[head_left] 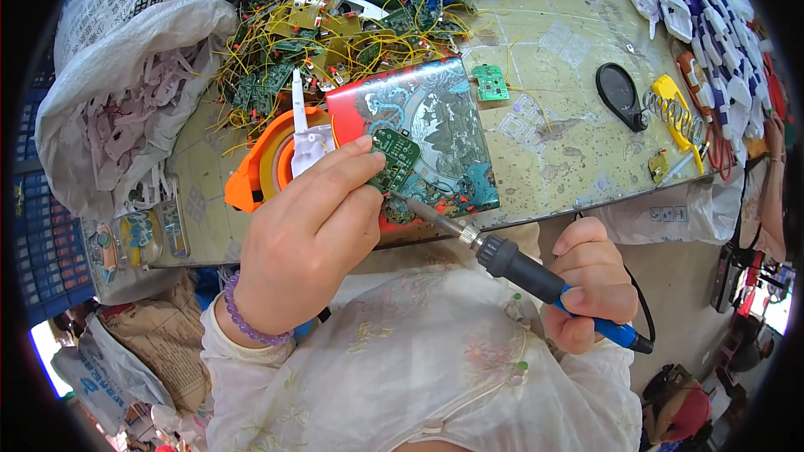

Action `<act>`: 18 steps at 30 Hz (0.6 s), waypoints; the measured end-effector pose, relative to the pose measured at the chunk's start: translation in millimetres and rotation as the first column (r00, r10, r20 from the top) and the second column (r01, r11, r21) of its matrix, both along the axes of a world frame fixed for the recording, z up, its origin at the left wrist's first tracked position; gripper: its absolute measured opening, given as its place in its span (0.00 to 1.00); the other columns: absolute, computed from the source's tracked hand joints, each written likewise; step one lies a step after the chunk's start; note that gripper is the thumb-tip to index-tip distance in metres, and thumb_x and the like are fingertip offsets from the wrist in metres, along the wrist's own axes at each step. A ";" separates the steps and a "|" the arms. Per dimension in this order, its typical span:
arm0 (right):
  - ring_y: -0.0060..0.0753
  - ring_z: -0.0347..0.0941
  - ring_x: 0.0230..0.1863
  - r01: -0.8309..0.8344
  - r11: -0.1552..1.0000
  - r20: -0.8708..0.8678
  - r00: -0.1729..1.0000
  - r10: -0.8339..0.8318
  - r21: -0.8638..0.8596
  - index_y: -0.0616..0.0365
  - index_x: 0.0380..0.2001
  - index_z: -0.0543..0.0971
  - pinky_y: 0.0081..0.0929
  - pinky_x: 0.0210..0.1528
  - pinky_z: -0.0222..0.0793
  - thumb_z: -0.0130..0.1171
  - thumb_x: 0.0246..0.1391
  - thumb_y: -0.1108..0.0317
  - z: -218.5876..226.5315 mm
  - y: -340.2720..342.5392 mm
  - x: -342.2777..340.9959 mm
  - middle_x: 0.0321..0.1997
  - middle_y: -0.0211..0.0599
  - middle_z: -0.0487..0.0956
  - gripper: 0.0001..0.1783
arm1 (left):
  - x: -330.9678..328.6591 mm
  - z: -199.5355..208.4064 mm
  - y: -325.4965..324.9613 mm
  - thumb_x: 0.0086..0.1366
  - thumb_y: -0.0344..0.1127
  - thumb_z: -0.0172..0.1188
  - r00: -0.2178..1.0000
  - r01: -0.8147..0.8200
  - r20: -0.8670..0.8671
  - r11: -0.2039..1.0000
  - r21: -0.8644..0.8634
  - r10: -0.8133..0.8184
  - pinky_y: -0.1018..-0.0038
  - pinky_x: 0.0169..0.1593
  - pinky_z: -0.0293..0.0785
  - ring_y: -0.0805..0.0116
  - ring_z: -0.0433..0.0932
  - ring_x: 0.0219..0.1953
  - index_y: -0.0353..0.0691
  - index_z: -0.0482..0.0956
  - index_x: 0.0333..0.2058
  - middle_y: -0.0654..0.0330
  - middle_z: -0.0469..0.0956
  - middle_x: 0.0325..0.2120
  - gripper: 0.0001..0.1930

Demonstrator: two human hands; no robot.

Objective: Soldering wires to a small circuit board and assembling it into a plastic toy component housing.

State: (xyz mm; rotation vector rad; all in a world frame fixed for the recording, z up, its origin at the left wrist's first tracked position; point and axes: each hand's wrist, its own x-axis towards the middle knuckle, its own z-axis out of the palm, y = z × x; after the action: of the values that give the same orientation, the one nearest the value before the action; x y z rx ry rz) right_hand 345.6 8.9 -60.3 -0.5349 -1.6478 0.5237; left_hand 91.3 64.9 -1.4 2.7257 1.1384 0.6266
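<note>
So, far left, a white sack (84,46) is sitting with its mouth open and a load of pale plastic parts (126,117) is showing inside. Next over, a tangled pile of circuit boards with yellow wires (335,42) is covering the back of the desk (561,138). In front of that, an orange tape dispenser (245,177) is lying beside a white plastic part (310,146), both just beyond the left hand (310,218).

That hand is wearing a purple bead bracelet (243,322) and pinching a green circuit board (398,151) by its left side, fingers and thumb closed down narrow. The board is sticking out to the right of the fingertips, over a red and dark glossy booklet (456,134); can't tell if it's touching the cover.

A soldering iron (511,258) is pointing up-left, its tip meeting or nearly meeting the board's lower edge, can't say which. Another small green board (490,84) is lying just past the booklet. The right hand (590,285) is wrapping around the iron's blue handle, well apart from the board. Farther right, a black-rimmed magnifier (617,92) is resting near a metal spring (674,117).
</note>
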 end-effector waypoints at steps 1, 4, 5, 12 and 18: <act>0.26 0.64 0.15 -0.001 1.000 0.003 1.000 0.001 0.000 0.57 0.37 0.68 0.34 0.33 0.68 0.55 0.58 0.63 0.0 0.3 0.0 0.16 0.27 0.69 0.11 | -0.2 -0.2 0.1 0.48 0.22 0.62 1.000 -0.002 0.001 1.000 0.000 0.002 0.67 0.44 0.77 0.55 0.78 0.47 0.32 0.76 0.30 0.53 0.77 0.40 0.08; 0.26 0.64 0.15 0.002 1.000 0.002 1.000 -0.002 -0.001 0.58 0.37 0.68 0.34 0.33 0.68 0.55 0.58 0.63 -0.1 0.7 -1.0 0.16 0.27 0.69 0.11 | 0.0 0.0 0.2 0.48 0.22 0.62 1.000 -0.004 0.003 1.000 -0.002 0.004 0.68 0.44 0.77 0.55 0.78 0.47 0.33 0.76 0.30 0.53 0.77 0.40 0.08; 0.26 0.64 0.15 0.001 1.000 0.002 1.000 -0.001 0.000 0.58 0.37 0.68 0.34 0.33 0.68 0.55 0.58 0.63 -0.4 0.8 -1.2 0.16 0.27 0.69 0.11 | 0.0 -0.1 0.1 0.48 0.22 0.62 1.000 -0.004 0.003 1.000 -0.001 0.004 0.68 0.44 0.77 0.55 0.78 0.47 0.33 0.76 0.30 0.53 0.77 0.40 0.08; 0.27 0.63 0.14 0.002 1.000 -0.005 1.000 -0.002 0.003 0.58 0.36 0.68 0.35 0.32 0.68 0.55 0.58 0.63 -2.2 0.3 -0.9 0.16 0.28 0.69 0.11 | 1.1 -1.3 -0.2 0.48 0.21 0.62 1.000 -0.004 0.001 1.000 0.020 0.004 0.68 0.44 0.78 0.56 0.79 0.47 0.32 0.76 0.29 0.54 0.77 0.39 0.08; 0.27 0.63 0.14 -0.001 1.000 -0.013 1.000 0.001 0.002 0.58 0.37 0.68 0.35 0.32 0.68 0.55 0.57 0.63 -2.8 0.0 -1.2 0.16 0.28 0.69 0.11 | 0.5 -1.7 -0.5 0.47 0.21 0.62 1.000 -0.006 0.006 1.000 0.020 0.006 0.68 0.43 0.78 0.56 0.79 0.46 0.32 0.76 0.29 0.54 0.77 0.39 0.08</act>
State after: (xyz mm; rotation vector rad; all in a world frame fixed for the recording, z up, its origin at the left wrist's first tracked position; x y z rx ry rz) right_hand 344.4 8.8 -63.1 -0.5281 -1.6358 0.5256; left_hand 91.8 64.4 -3.1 2.7364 1.1460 0.6495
